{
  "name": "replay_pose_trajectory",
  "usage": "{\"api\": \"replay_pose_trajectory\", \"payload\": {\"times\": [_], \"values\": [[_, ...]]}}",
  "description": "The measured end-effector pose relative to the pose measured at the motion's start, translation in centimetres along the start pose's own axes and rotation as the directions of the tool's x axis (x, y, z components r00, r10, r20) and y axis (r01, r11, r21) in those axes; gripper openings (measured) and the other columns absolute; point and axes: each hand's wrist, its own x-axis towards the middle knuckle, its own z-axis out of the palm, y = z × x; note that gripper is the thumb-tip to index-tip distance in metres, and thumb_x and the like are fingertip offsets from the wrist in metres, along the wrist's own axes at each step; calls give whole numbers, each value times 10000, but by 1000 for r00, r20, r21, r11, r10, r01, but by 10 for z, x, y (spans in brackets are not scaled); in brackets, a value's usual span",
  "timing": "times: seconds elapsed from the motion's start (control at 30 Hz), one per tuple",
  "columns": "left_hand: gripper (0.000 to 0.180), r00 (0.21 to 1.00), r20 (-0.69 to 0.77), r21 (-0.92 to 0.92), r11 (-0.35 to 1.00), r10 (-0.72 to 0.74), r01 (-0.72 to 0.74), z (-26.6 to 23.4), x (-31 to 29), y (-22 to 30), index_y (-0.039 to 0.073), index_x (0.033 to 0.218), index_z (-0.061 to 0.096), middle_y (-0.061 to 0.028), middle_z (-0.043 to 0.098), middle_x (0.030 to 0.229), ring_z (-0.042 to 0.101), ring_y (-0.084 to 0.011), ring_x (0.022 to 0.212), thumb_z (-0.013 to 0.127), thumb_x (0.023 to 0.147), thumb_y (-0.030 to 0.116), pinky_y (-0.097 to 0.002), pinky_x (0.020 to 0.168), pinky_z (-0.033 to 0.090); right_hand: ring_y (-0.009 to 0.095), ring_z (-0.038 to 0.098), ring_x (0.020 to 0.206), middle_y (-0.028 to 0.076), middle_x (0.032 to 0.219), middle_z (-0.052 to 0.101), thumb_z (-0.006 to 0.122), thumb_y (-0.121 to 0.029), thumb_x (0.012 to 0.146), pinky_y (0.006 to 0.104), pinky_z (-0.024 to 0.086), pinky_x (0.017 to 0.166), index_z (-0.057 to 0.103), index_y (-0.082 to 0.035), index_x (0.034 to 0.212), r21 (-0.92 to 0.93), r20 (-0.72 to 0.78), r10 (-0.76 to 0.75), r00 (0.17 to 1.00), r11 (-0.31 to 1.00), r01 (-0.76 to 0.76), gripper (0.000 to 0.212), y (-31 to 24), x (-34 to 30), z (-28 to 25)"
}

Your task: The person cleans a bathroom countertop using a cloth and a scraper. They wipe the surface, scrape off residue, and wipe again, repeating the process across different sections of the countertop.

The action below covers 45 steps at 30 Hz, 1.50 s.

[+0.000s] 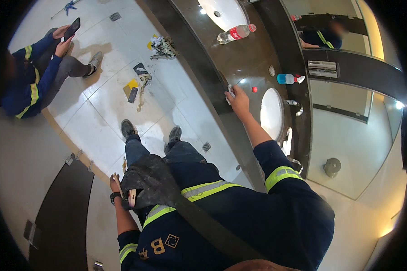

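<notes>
My right hand [239, 101] is at the front edge of the dark countertop [253, 56], its fingers closed on a small whitish wad [229, 94] whose kind I cannot make out. Just beyond it lie a red bottle cap [254, 89] and a white oval basin [271, 113]. Low by my hip, my left hand [114, 185] is closed around a thin, pale, flat thing [117, 179], mostly hidden. Beside that hand hangs a dark waist bag [151, 180], with a phone [132, 198] sticking out of its pocket.
On the counter are a red-labelled plastic bottle [236, 34], a spray bottle of blue liquid [290, 79] and a second basin [224, 13]. Rags [163, 47] and yellow and black pieces [131, 86] lie on the tiled floor. A seated person [34, 86] holds a phone at left.
</notes>
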Motion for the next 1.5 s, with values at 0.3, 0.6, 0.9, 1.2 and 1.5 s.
{"api": "replay_pose_trajectory", "payload": {"times": [0.3, 0.6, 0.9, 1.2, 1.5], "values": [[664, 976, 121, -350, 912, -182, 213, -66, 21, 148, -50, 1543, 445, -237, 584, 1438, 622, -280, 1184, 667, 992, 247, -376, 1013, 485, 462, 670, 866, 232, 909, 698, 768, -328, 919, 517, 504, 750, 584, -37, 994, 30, -33, 127, 991, 992, -126, 352, 7, -5, 2], [666, 999, 6, -165, 985, -45, 46, -68, 30, 49, -33, 1543, 434, -220, 621, 1321, 601, -251, 1087, 639, 1017, 320, -380, 941, 492, 471, 675, 904, 237, 938, 711, 772, -322, 910, 527, 512, 768, 601, -27, 1004, 46, 61, 61, 996, 997, -63, 354, 11, -1, 9], [724, 997, 16, -8, 997, -71, 71, -5, -33, -29, -88, 1497, 468, -231, 657, 1226, 636, -284, 1060, 702, 971, 351, -379, 931, 512, 450, 690, 889, 203, 917, 722, 783, -308, 894, 538, 522, 771, 617, -36, 1000, 6, 30, -9, 1000, 1000, 9, 335, 62, -45, 9], [655, 995, -69, -19, 997, 76, -77, 30, -114, 58, -64, 1529, 456, -275, 494, 1560, 481, -377, 1446, 654, 1003, 272, -428, 1201, 362, 424, 689, 878, 187, 947, 722, 766, -328, 904, 513, 522, 753, 627, -50, 987, 101, -85, -71, 994, 992, 79, 321, 45, -41, 13], [581, 990, -110, -292, 949, 91, -120, 139, -137, 95, -4, 1530, 484, -242, 554, 1505, 607, -326, 1305, 647, 1028, 239, -401, 1109, 464, 351, 681, 750, 146, 806, 692, 772, -293, 868, 441, 511, 693, 637, -60, 925, 190, -274, 44, 961, 982, 9, 276, 70, -70, 26]]}}
